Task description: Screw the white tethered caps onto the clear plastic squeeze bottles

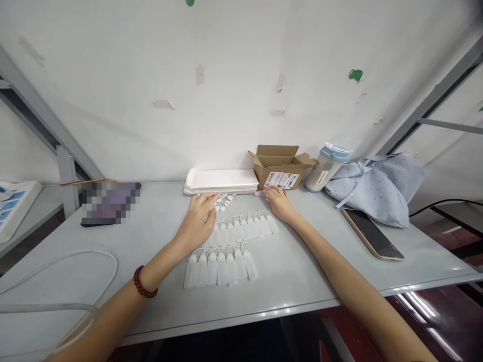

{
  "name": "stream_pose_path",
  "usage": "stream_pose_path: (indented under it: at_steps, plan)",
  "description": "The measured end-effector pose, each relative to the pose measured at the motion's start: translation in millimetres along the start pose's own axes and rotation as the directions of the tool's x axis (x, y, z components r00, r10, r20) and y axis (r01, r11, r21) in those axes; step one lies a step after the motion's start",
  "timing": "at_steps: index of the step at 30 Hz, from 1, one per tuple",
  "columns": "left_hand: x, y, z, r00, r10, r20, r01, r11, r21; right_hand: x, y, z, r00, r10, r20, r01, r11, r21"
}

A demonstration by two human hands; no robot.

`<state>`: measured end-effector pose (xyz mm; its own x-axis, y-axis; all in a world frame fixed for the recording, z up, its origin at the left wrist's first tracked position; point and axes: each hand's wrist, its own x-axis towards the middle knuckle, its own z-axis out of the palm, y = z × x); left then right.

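My left hand (198, 218) reaches over the table with fingers stretched and thumb apart, at a small heap of white caps with thin loops (225, 202). Some caps lie partly under its fingertips. My right hand (278, 202) rests in front of the cardboard box, its fingers closed at a small translucent piece (259, 193) that pokes out at the fingertips; most of it is hidden. Between my hands and nearer to me lie two rows of small translucent squeeze bottles with looped white tops, a back row (245, 229) and a front row (222, 269). My left forearm wears a dark red beaded bracelet.
Behind the caps lies a stack of white trays (222, 180), beside the open cardboard box (281, 176). To the right stand a tumbler (324, 168), a light blue cloth bag (373, 191) and a phone (372, 235). A pale cable (90, 252) loops at the left.
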<state>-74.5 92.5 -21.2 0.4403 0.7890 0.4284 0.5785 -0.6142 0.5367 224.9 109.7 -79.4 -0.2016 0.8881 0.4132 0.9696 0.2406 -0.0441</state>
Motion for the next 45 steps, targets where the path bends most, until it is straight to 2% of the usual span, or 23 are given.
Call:
stream_pose_path:
  at_steps: [5, 10, 14, 16, 22, 29, 31, 33, 35, 38, 41, 43, 45]
  plan:
    - [5, -7, 3.7, 1.0, -0.013, 0.024, 0.013, 1.0, -0.018, 1, 0, -1, 1.0, -0.017, -0.017, 0.017, 1.0, -0.009]
    - [15, -11, 4.0, 0.997, 0.074, -0.011, -0.074, 0.997, -0.01, 1, 0, 0, 1.0, -0.026, -0.015, 0.026, 1.0, -0.004]
    - [17, -15, 7.7, 0.993, 0.085, 0.08, -0.088, 0.995, 0.036, 2, 1, 2, 0.999, -0.042, -0.014, 0.042, 0.999, 0.011]
    - [17, -16, 7.7, 0.995, 0.063, 0.072, -0.066, 0.997, 0.045, 2, 1, 3, 0.999, -0.049, -0.018, 0.049, 0.999, 0.02]
    - [16, -8, -0.1, 0.996, -0.038, -0.087, 0.036, 0.999, -0.023, 3, 2, 5, 0.996, -0.074, -0.055, 0.078, 0.995, 0.069]
    - [10, -5, -5.6, 0.948, -0.231, -0.217, 0.191, 0.963, -0.19, 4, -3, -7, 0.982, -0.071, -0.172, 0.1, 0.981, 0.166]
    - [9, -7, -7.9, 0.933, -0.284, -0.223, 0.231, 0.944, -0.236, 3, -12, -14, 0.969, -0.032, -0.244, 0.094, 0.964, 0.25]
    - [7, -8, -9.6, 0.924, -0.324, -0.202, 0.265, 0.925, -0.274, 1, -25, -23, 0.952, 0.061, -0.302, 0.064, 0.919, 0.389]
    - [5, -6, -9.8, 0.923, -0.345, -0.172, 0.284, 0.91, -0.301, -4, -42, -31, 0.948, 0.156, -0.278, 0.016, 0.848, 0.529]
    - [1, 3, -6.6, 0.944, -0.296, -0.145, 0.243, 0.923, -0.3, -13, -70, -42, 0.971, 0.129, -0.202, 0.03, 0.771, 0.636]
    - [-5, 13, -0.9, 0.982, -0.135, -0.129, 0.098, 0.962, -0.255, -23, -97, -49, 0.983, -0.033, -0.182, 0.144, 0.759, 0.635]
    - [-9, 18, 2.8, 0.992, -0.037, -0.123, 0.009, 0.975, -0.223, -29, -109, -52, 0.974, -0.136, -0.181, 0.22, 0.752, 0.622]
    - [-12, 21, 5.5, 0.992, 0.008, -0.124, -0.034, 0.978, -0.207, -33, -117, -52, 0.96, -0.215, -0.18, 0.281, 0.74, 0.612]
